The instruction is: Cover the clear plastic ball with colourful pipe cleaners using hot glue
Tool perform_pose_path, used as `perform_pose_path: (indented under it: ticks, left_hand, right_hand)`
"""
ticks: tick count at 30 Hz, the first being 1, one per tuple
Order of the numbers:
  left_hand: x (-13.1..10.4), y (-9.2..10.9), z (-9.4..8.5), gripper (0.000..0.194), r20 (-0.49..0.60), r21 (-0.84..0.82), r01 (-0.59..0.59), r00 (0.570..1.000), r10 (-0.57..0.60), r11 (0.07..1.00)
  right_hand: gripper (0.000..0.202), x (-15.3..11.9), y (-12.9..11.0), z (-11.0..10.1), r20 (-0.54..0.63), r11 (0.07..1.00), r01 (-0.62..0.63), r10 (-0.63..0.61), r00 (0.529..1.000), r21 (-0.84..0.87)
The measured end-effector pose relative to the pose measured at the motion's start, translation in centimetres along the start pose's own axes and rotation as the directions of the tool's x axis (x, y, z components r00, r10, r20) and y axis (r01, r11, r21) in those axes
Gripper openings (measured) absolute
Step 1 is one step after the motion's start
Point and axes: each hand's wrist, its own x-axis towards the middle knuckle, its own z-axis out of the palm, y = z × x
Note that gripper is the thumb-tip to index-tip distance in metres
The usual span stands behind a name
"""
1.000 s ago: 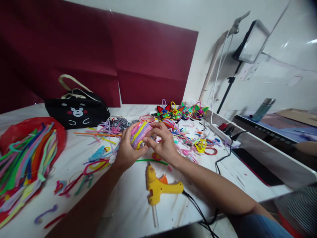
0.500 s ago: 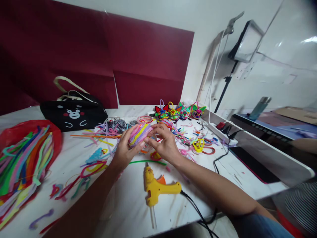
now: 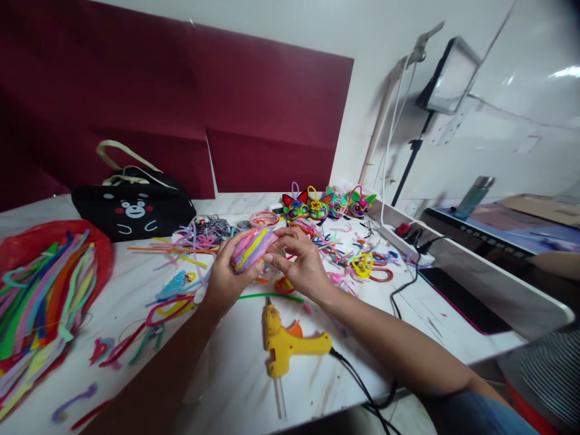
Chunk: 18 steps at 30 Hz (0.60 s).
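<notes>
A rounded bundle of pink, purple and yellow fuzzy strips (image 3: pixel 252 248) is held above the white table (image 3: pixel 235 362). My left hand (image 3: pixel 226 270) wraps round its left and lower side. At its right edge my right hand (image 3: pixel 299 260) has its thumb and fingers bent close together; whether they pinch a part of it is too small to tell. Below the hands, a green stem (image 3: pixel 267 295) lies across the table, and a yellow glue gun (image 3: pixel 283 343) rests on its side with its nozzle towards the hands.
Coloured stems fill a red bag (image 3: pixel 105 248) at left, near a black bag (image 3: pixel 136 208). Decorated animal-face ornaments (image 3: pixel 317 205) stand at the back. Loose stem pieces are scattered around. A power strip (image 3: pixel 403 244) and black phone (image 3: pixel 462 300) lie at right.
The bundle has shifted slightly left and tilted a little in my left hand. My right hand has barely moved. The glue gun and table items stay where they were.
</notes>
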Motion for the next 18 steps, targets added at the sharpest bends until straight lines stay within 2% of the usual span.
perform_pose_path:
  ticks: [5, 12, 15, 18]
  left_hand:
    - [-0.1, 0.1, 0.0, 0.067, 0.023, 0.026, 0.008, 1.000, -0.008, 1.000]
    - [-0.1, 0.1, 0.1, 0.064, -0.025, 0.010, 0.034, 0.999, -0.034, 0.999]
    - [0.0, 0.8, 0.3, 0.064, -0.046, -0.039, 0.077, 0.996, -0.079, 0.996]
    - [0.1, 1.2, 0.3, 0.064, -0.054, -0.121, 0.135, 0.988, -0.142, 0.983]
  right_hand:
    - [0.007, -0.2, -0.2, 0.2, -0.011, 1.000, -0.004, 0.003, 1.000, -0.017]
    - [0.007, -0.1, -0.5, 0.2, 0.028, 0.999, -0.001, 0.002, 1.000, -0.049]
    - [0.005, 0.2, -0.5, -0.6, 0.085, 0.998, 0.023, -0.018, 0.996, -0.061]
    - [0.009, 0.0, -1.1, -2.3, 0.097, 0.996, 0.043, -0.035, 0.995, -0.079]
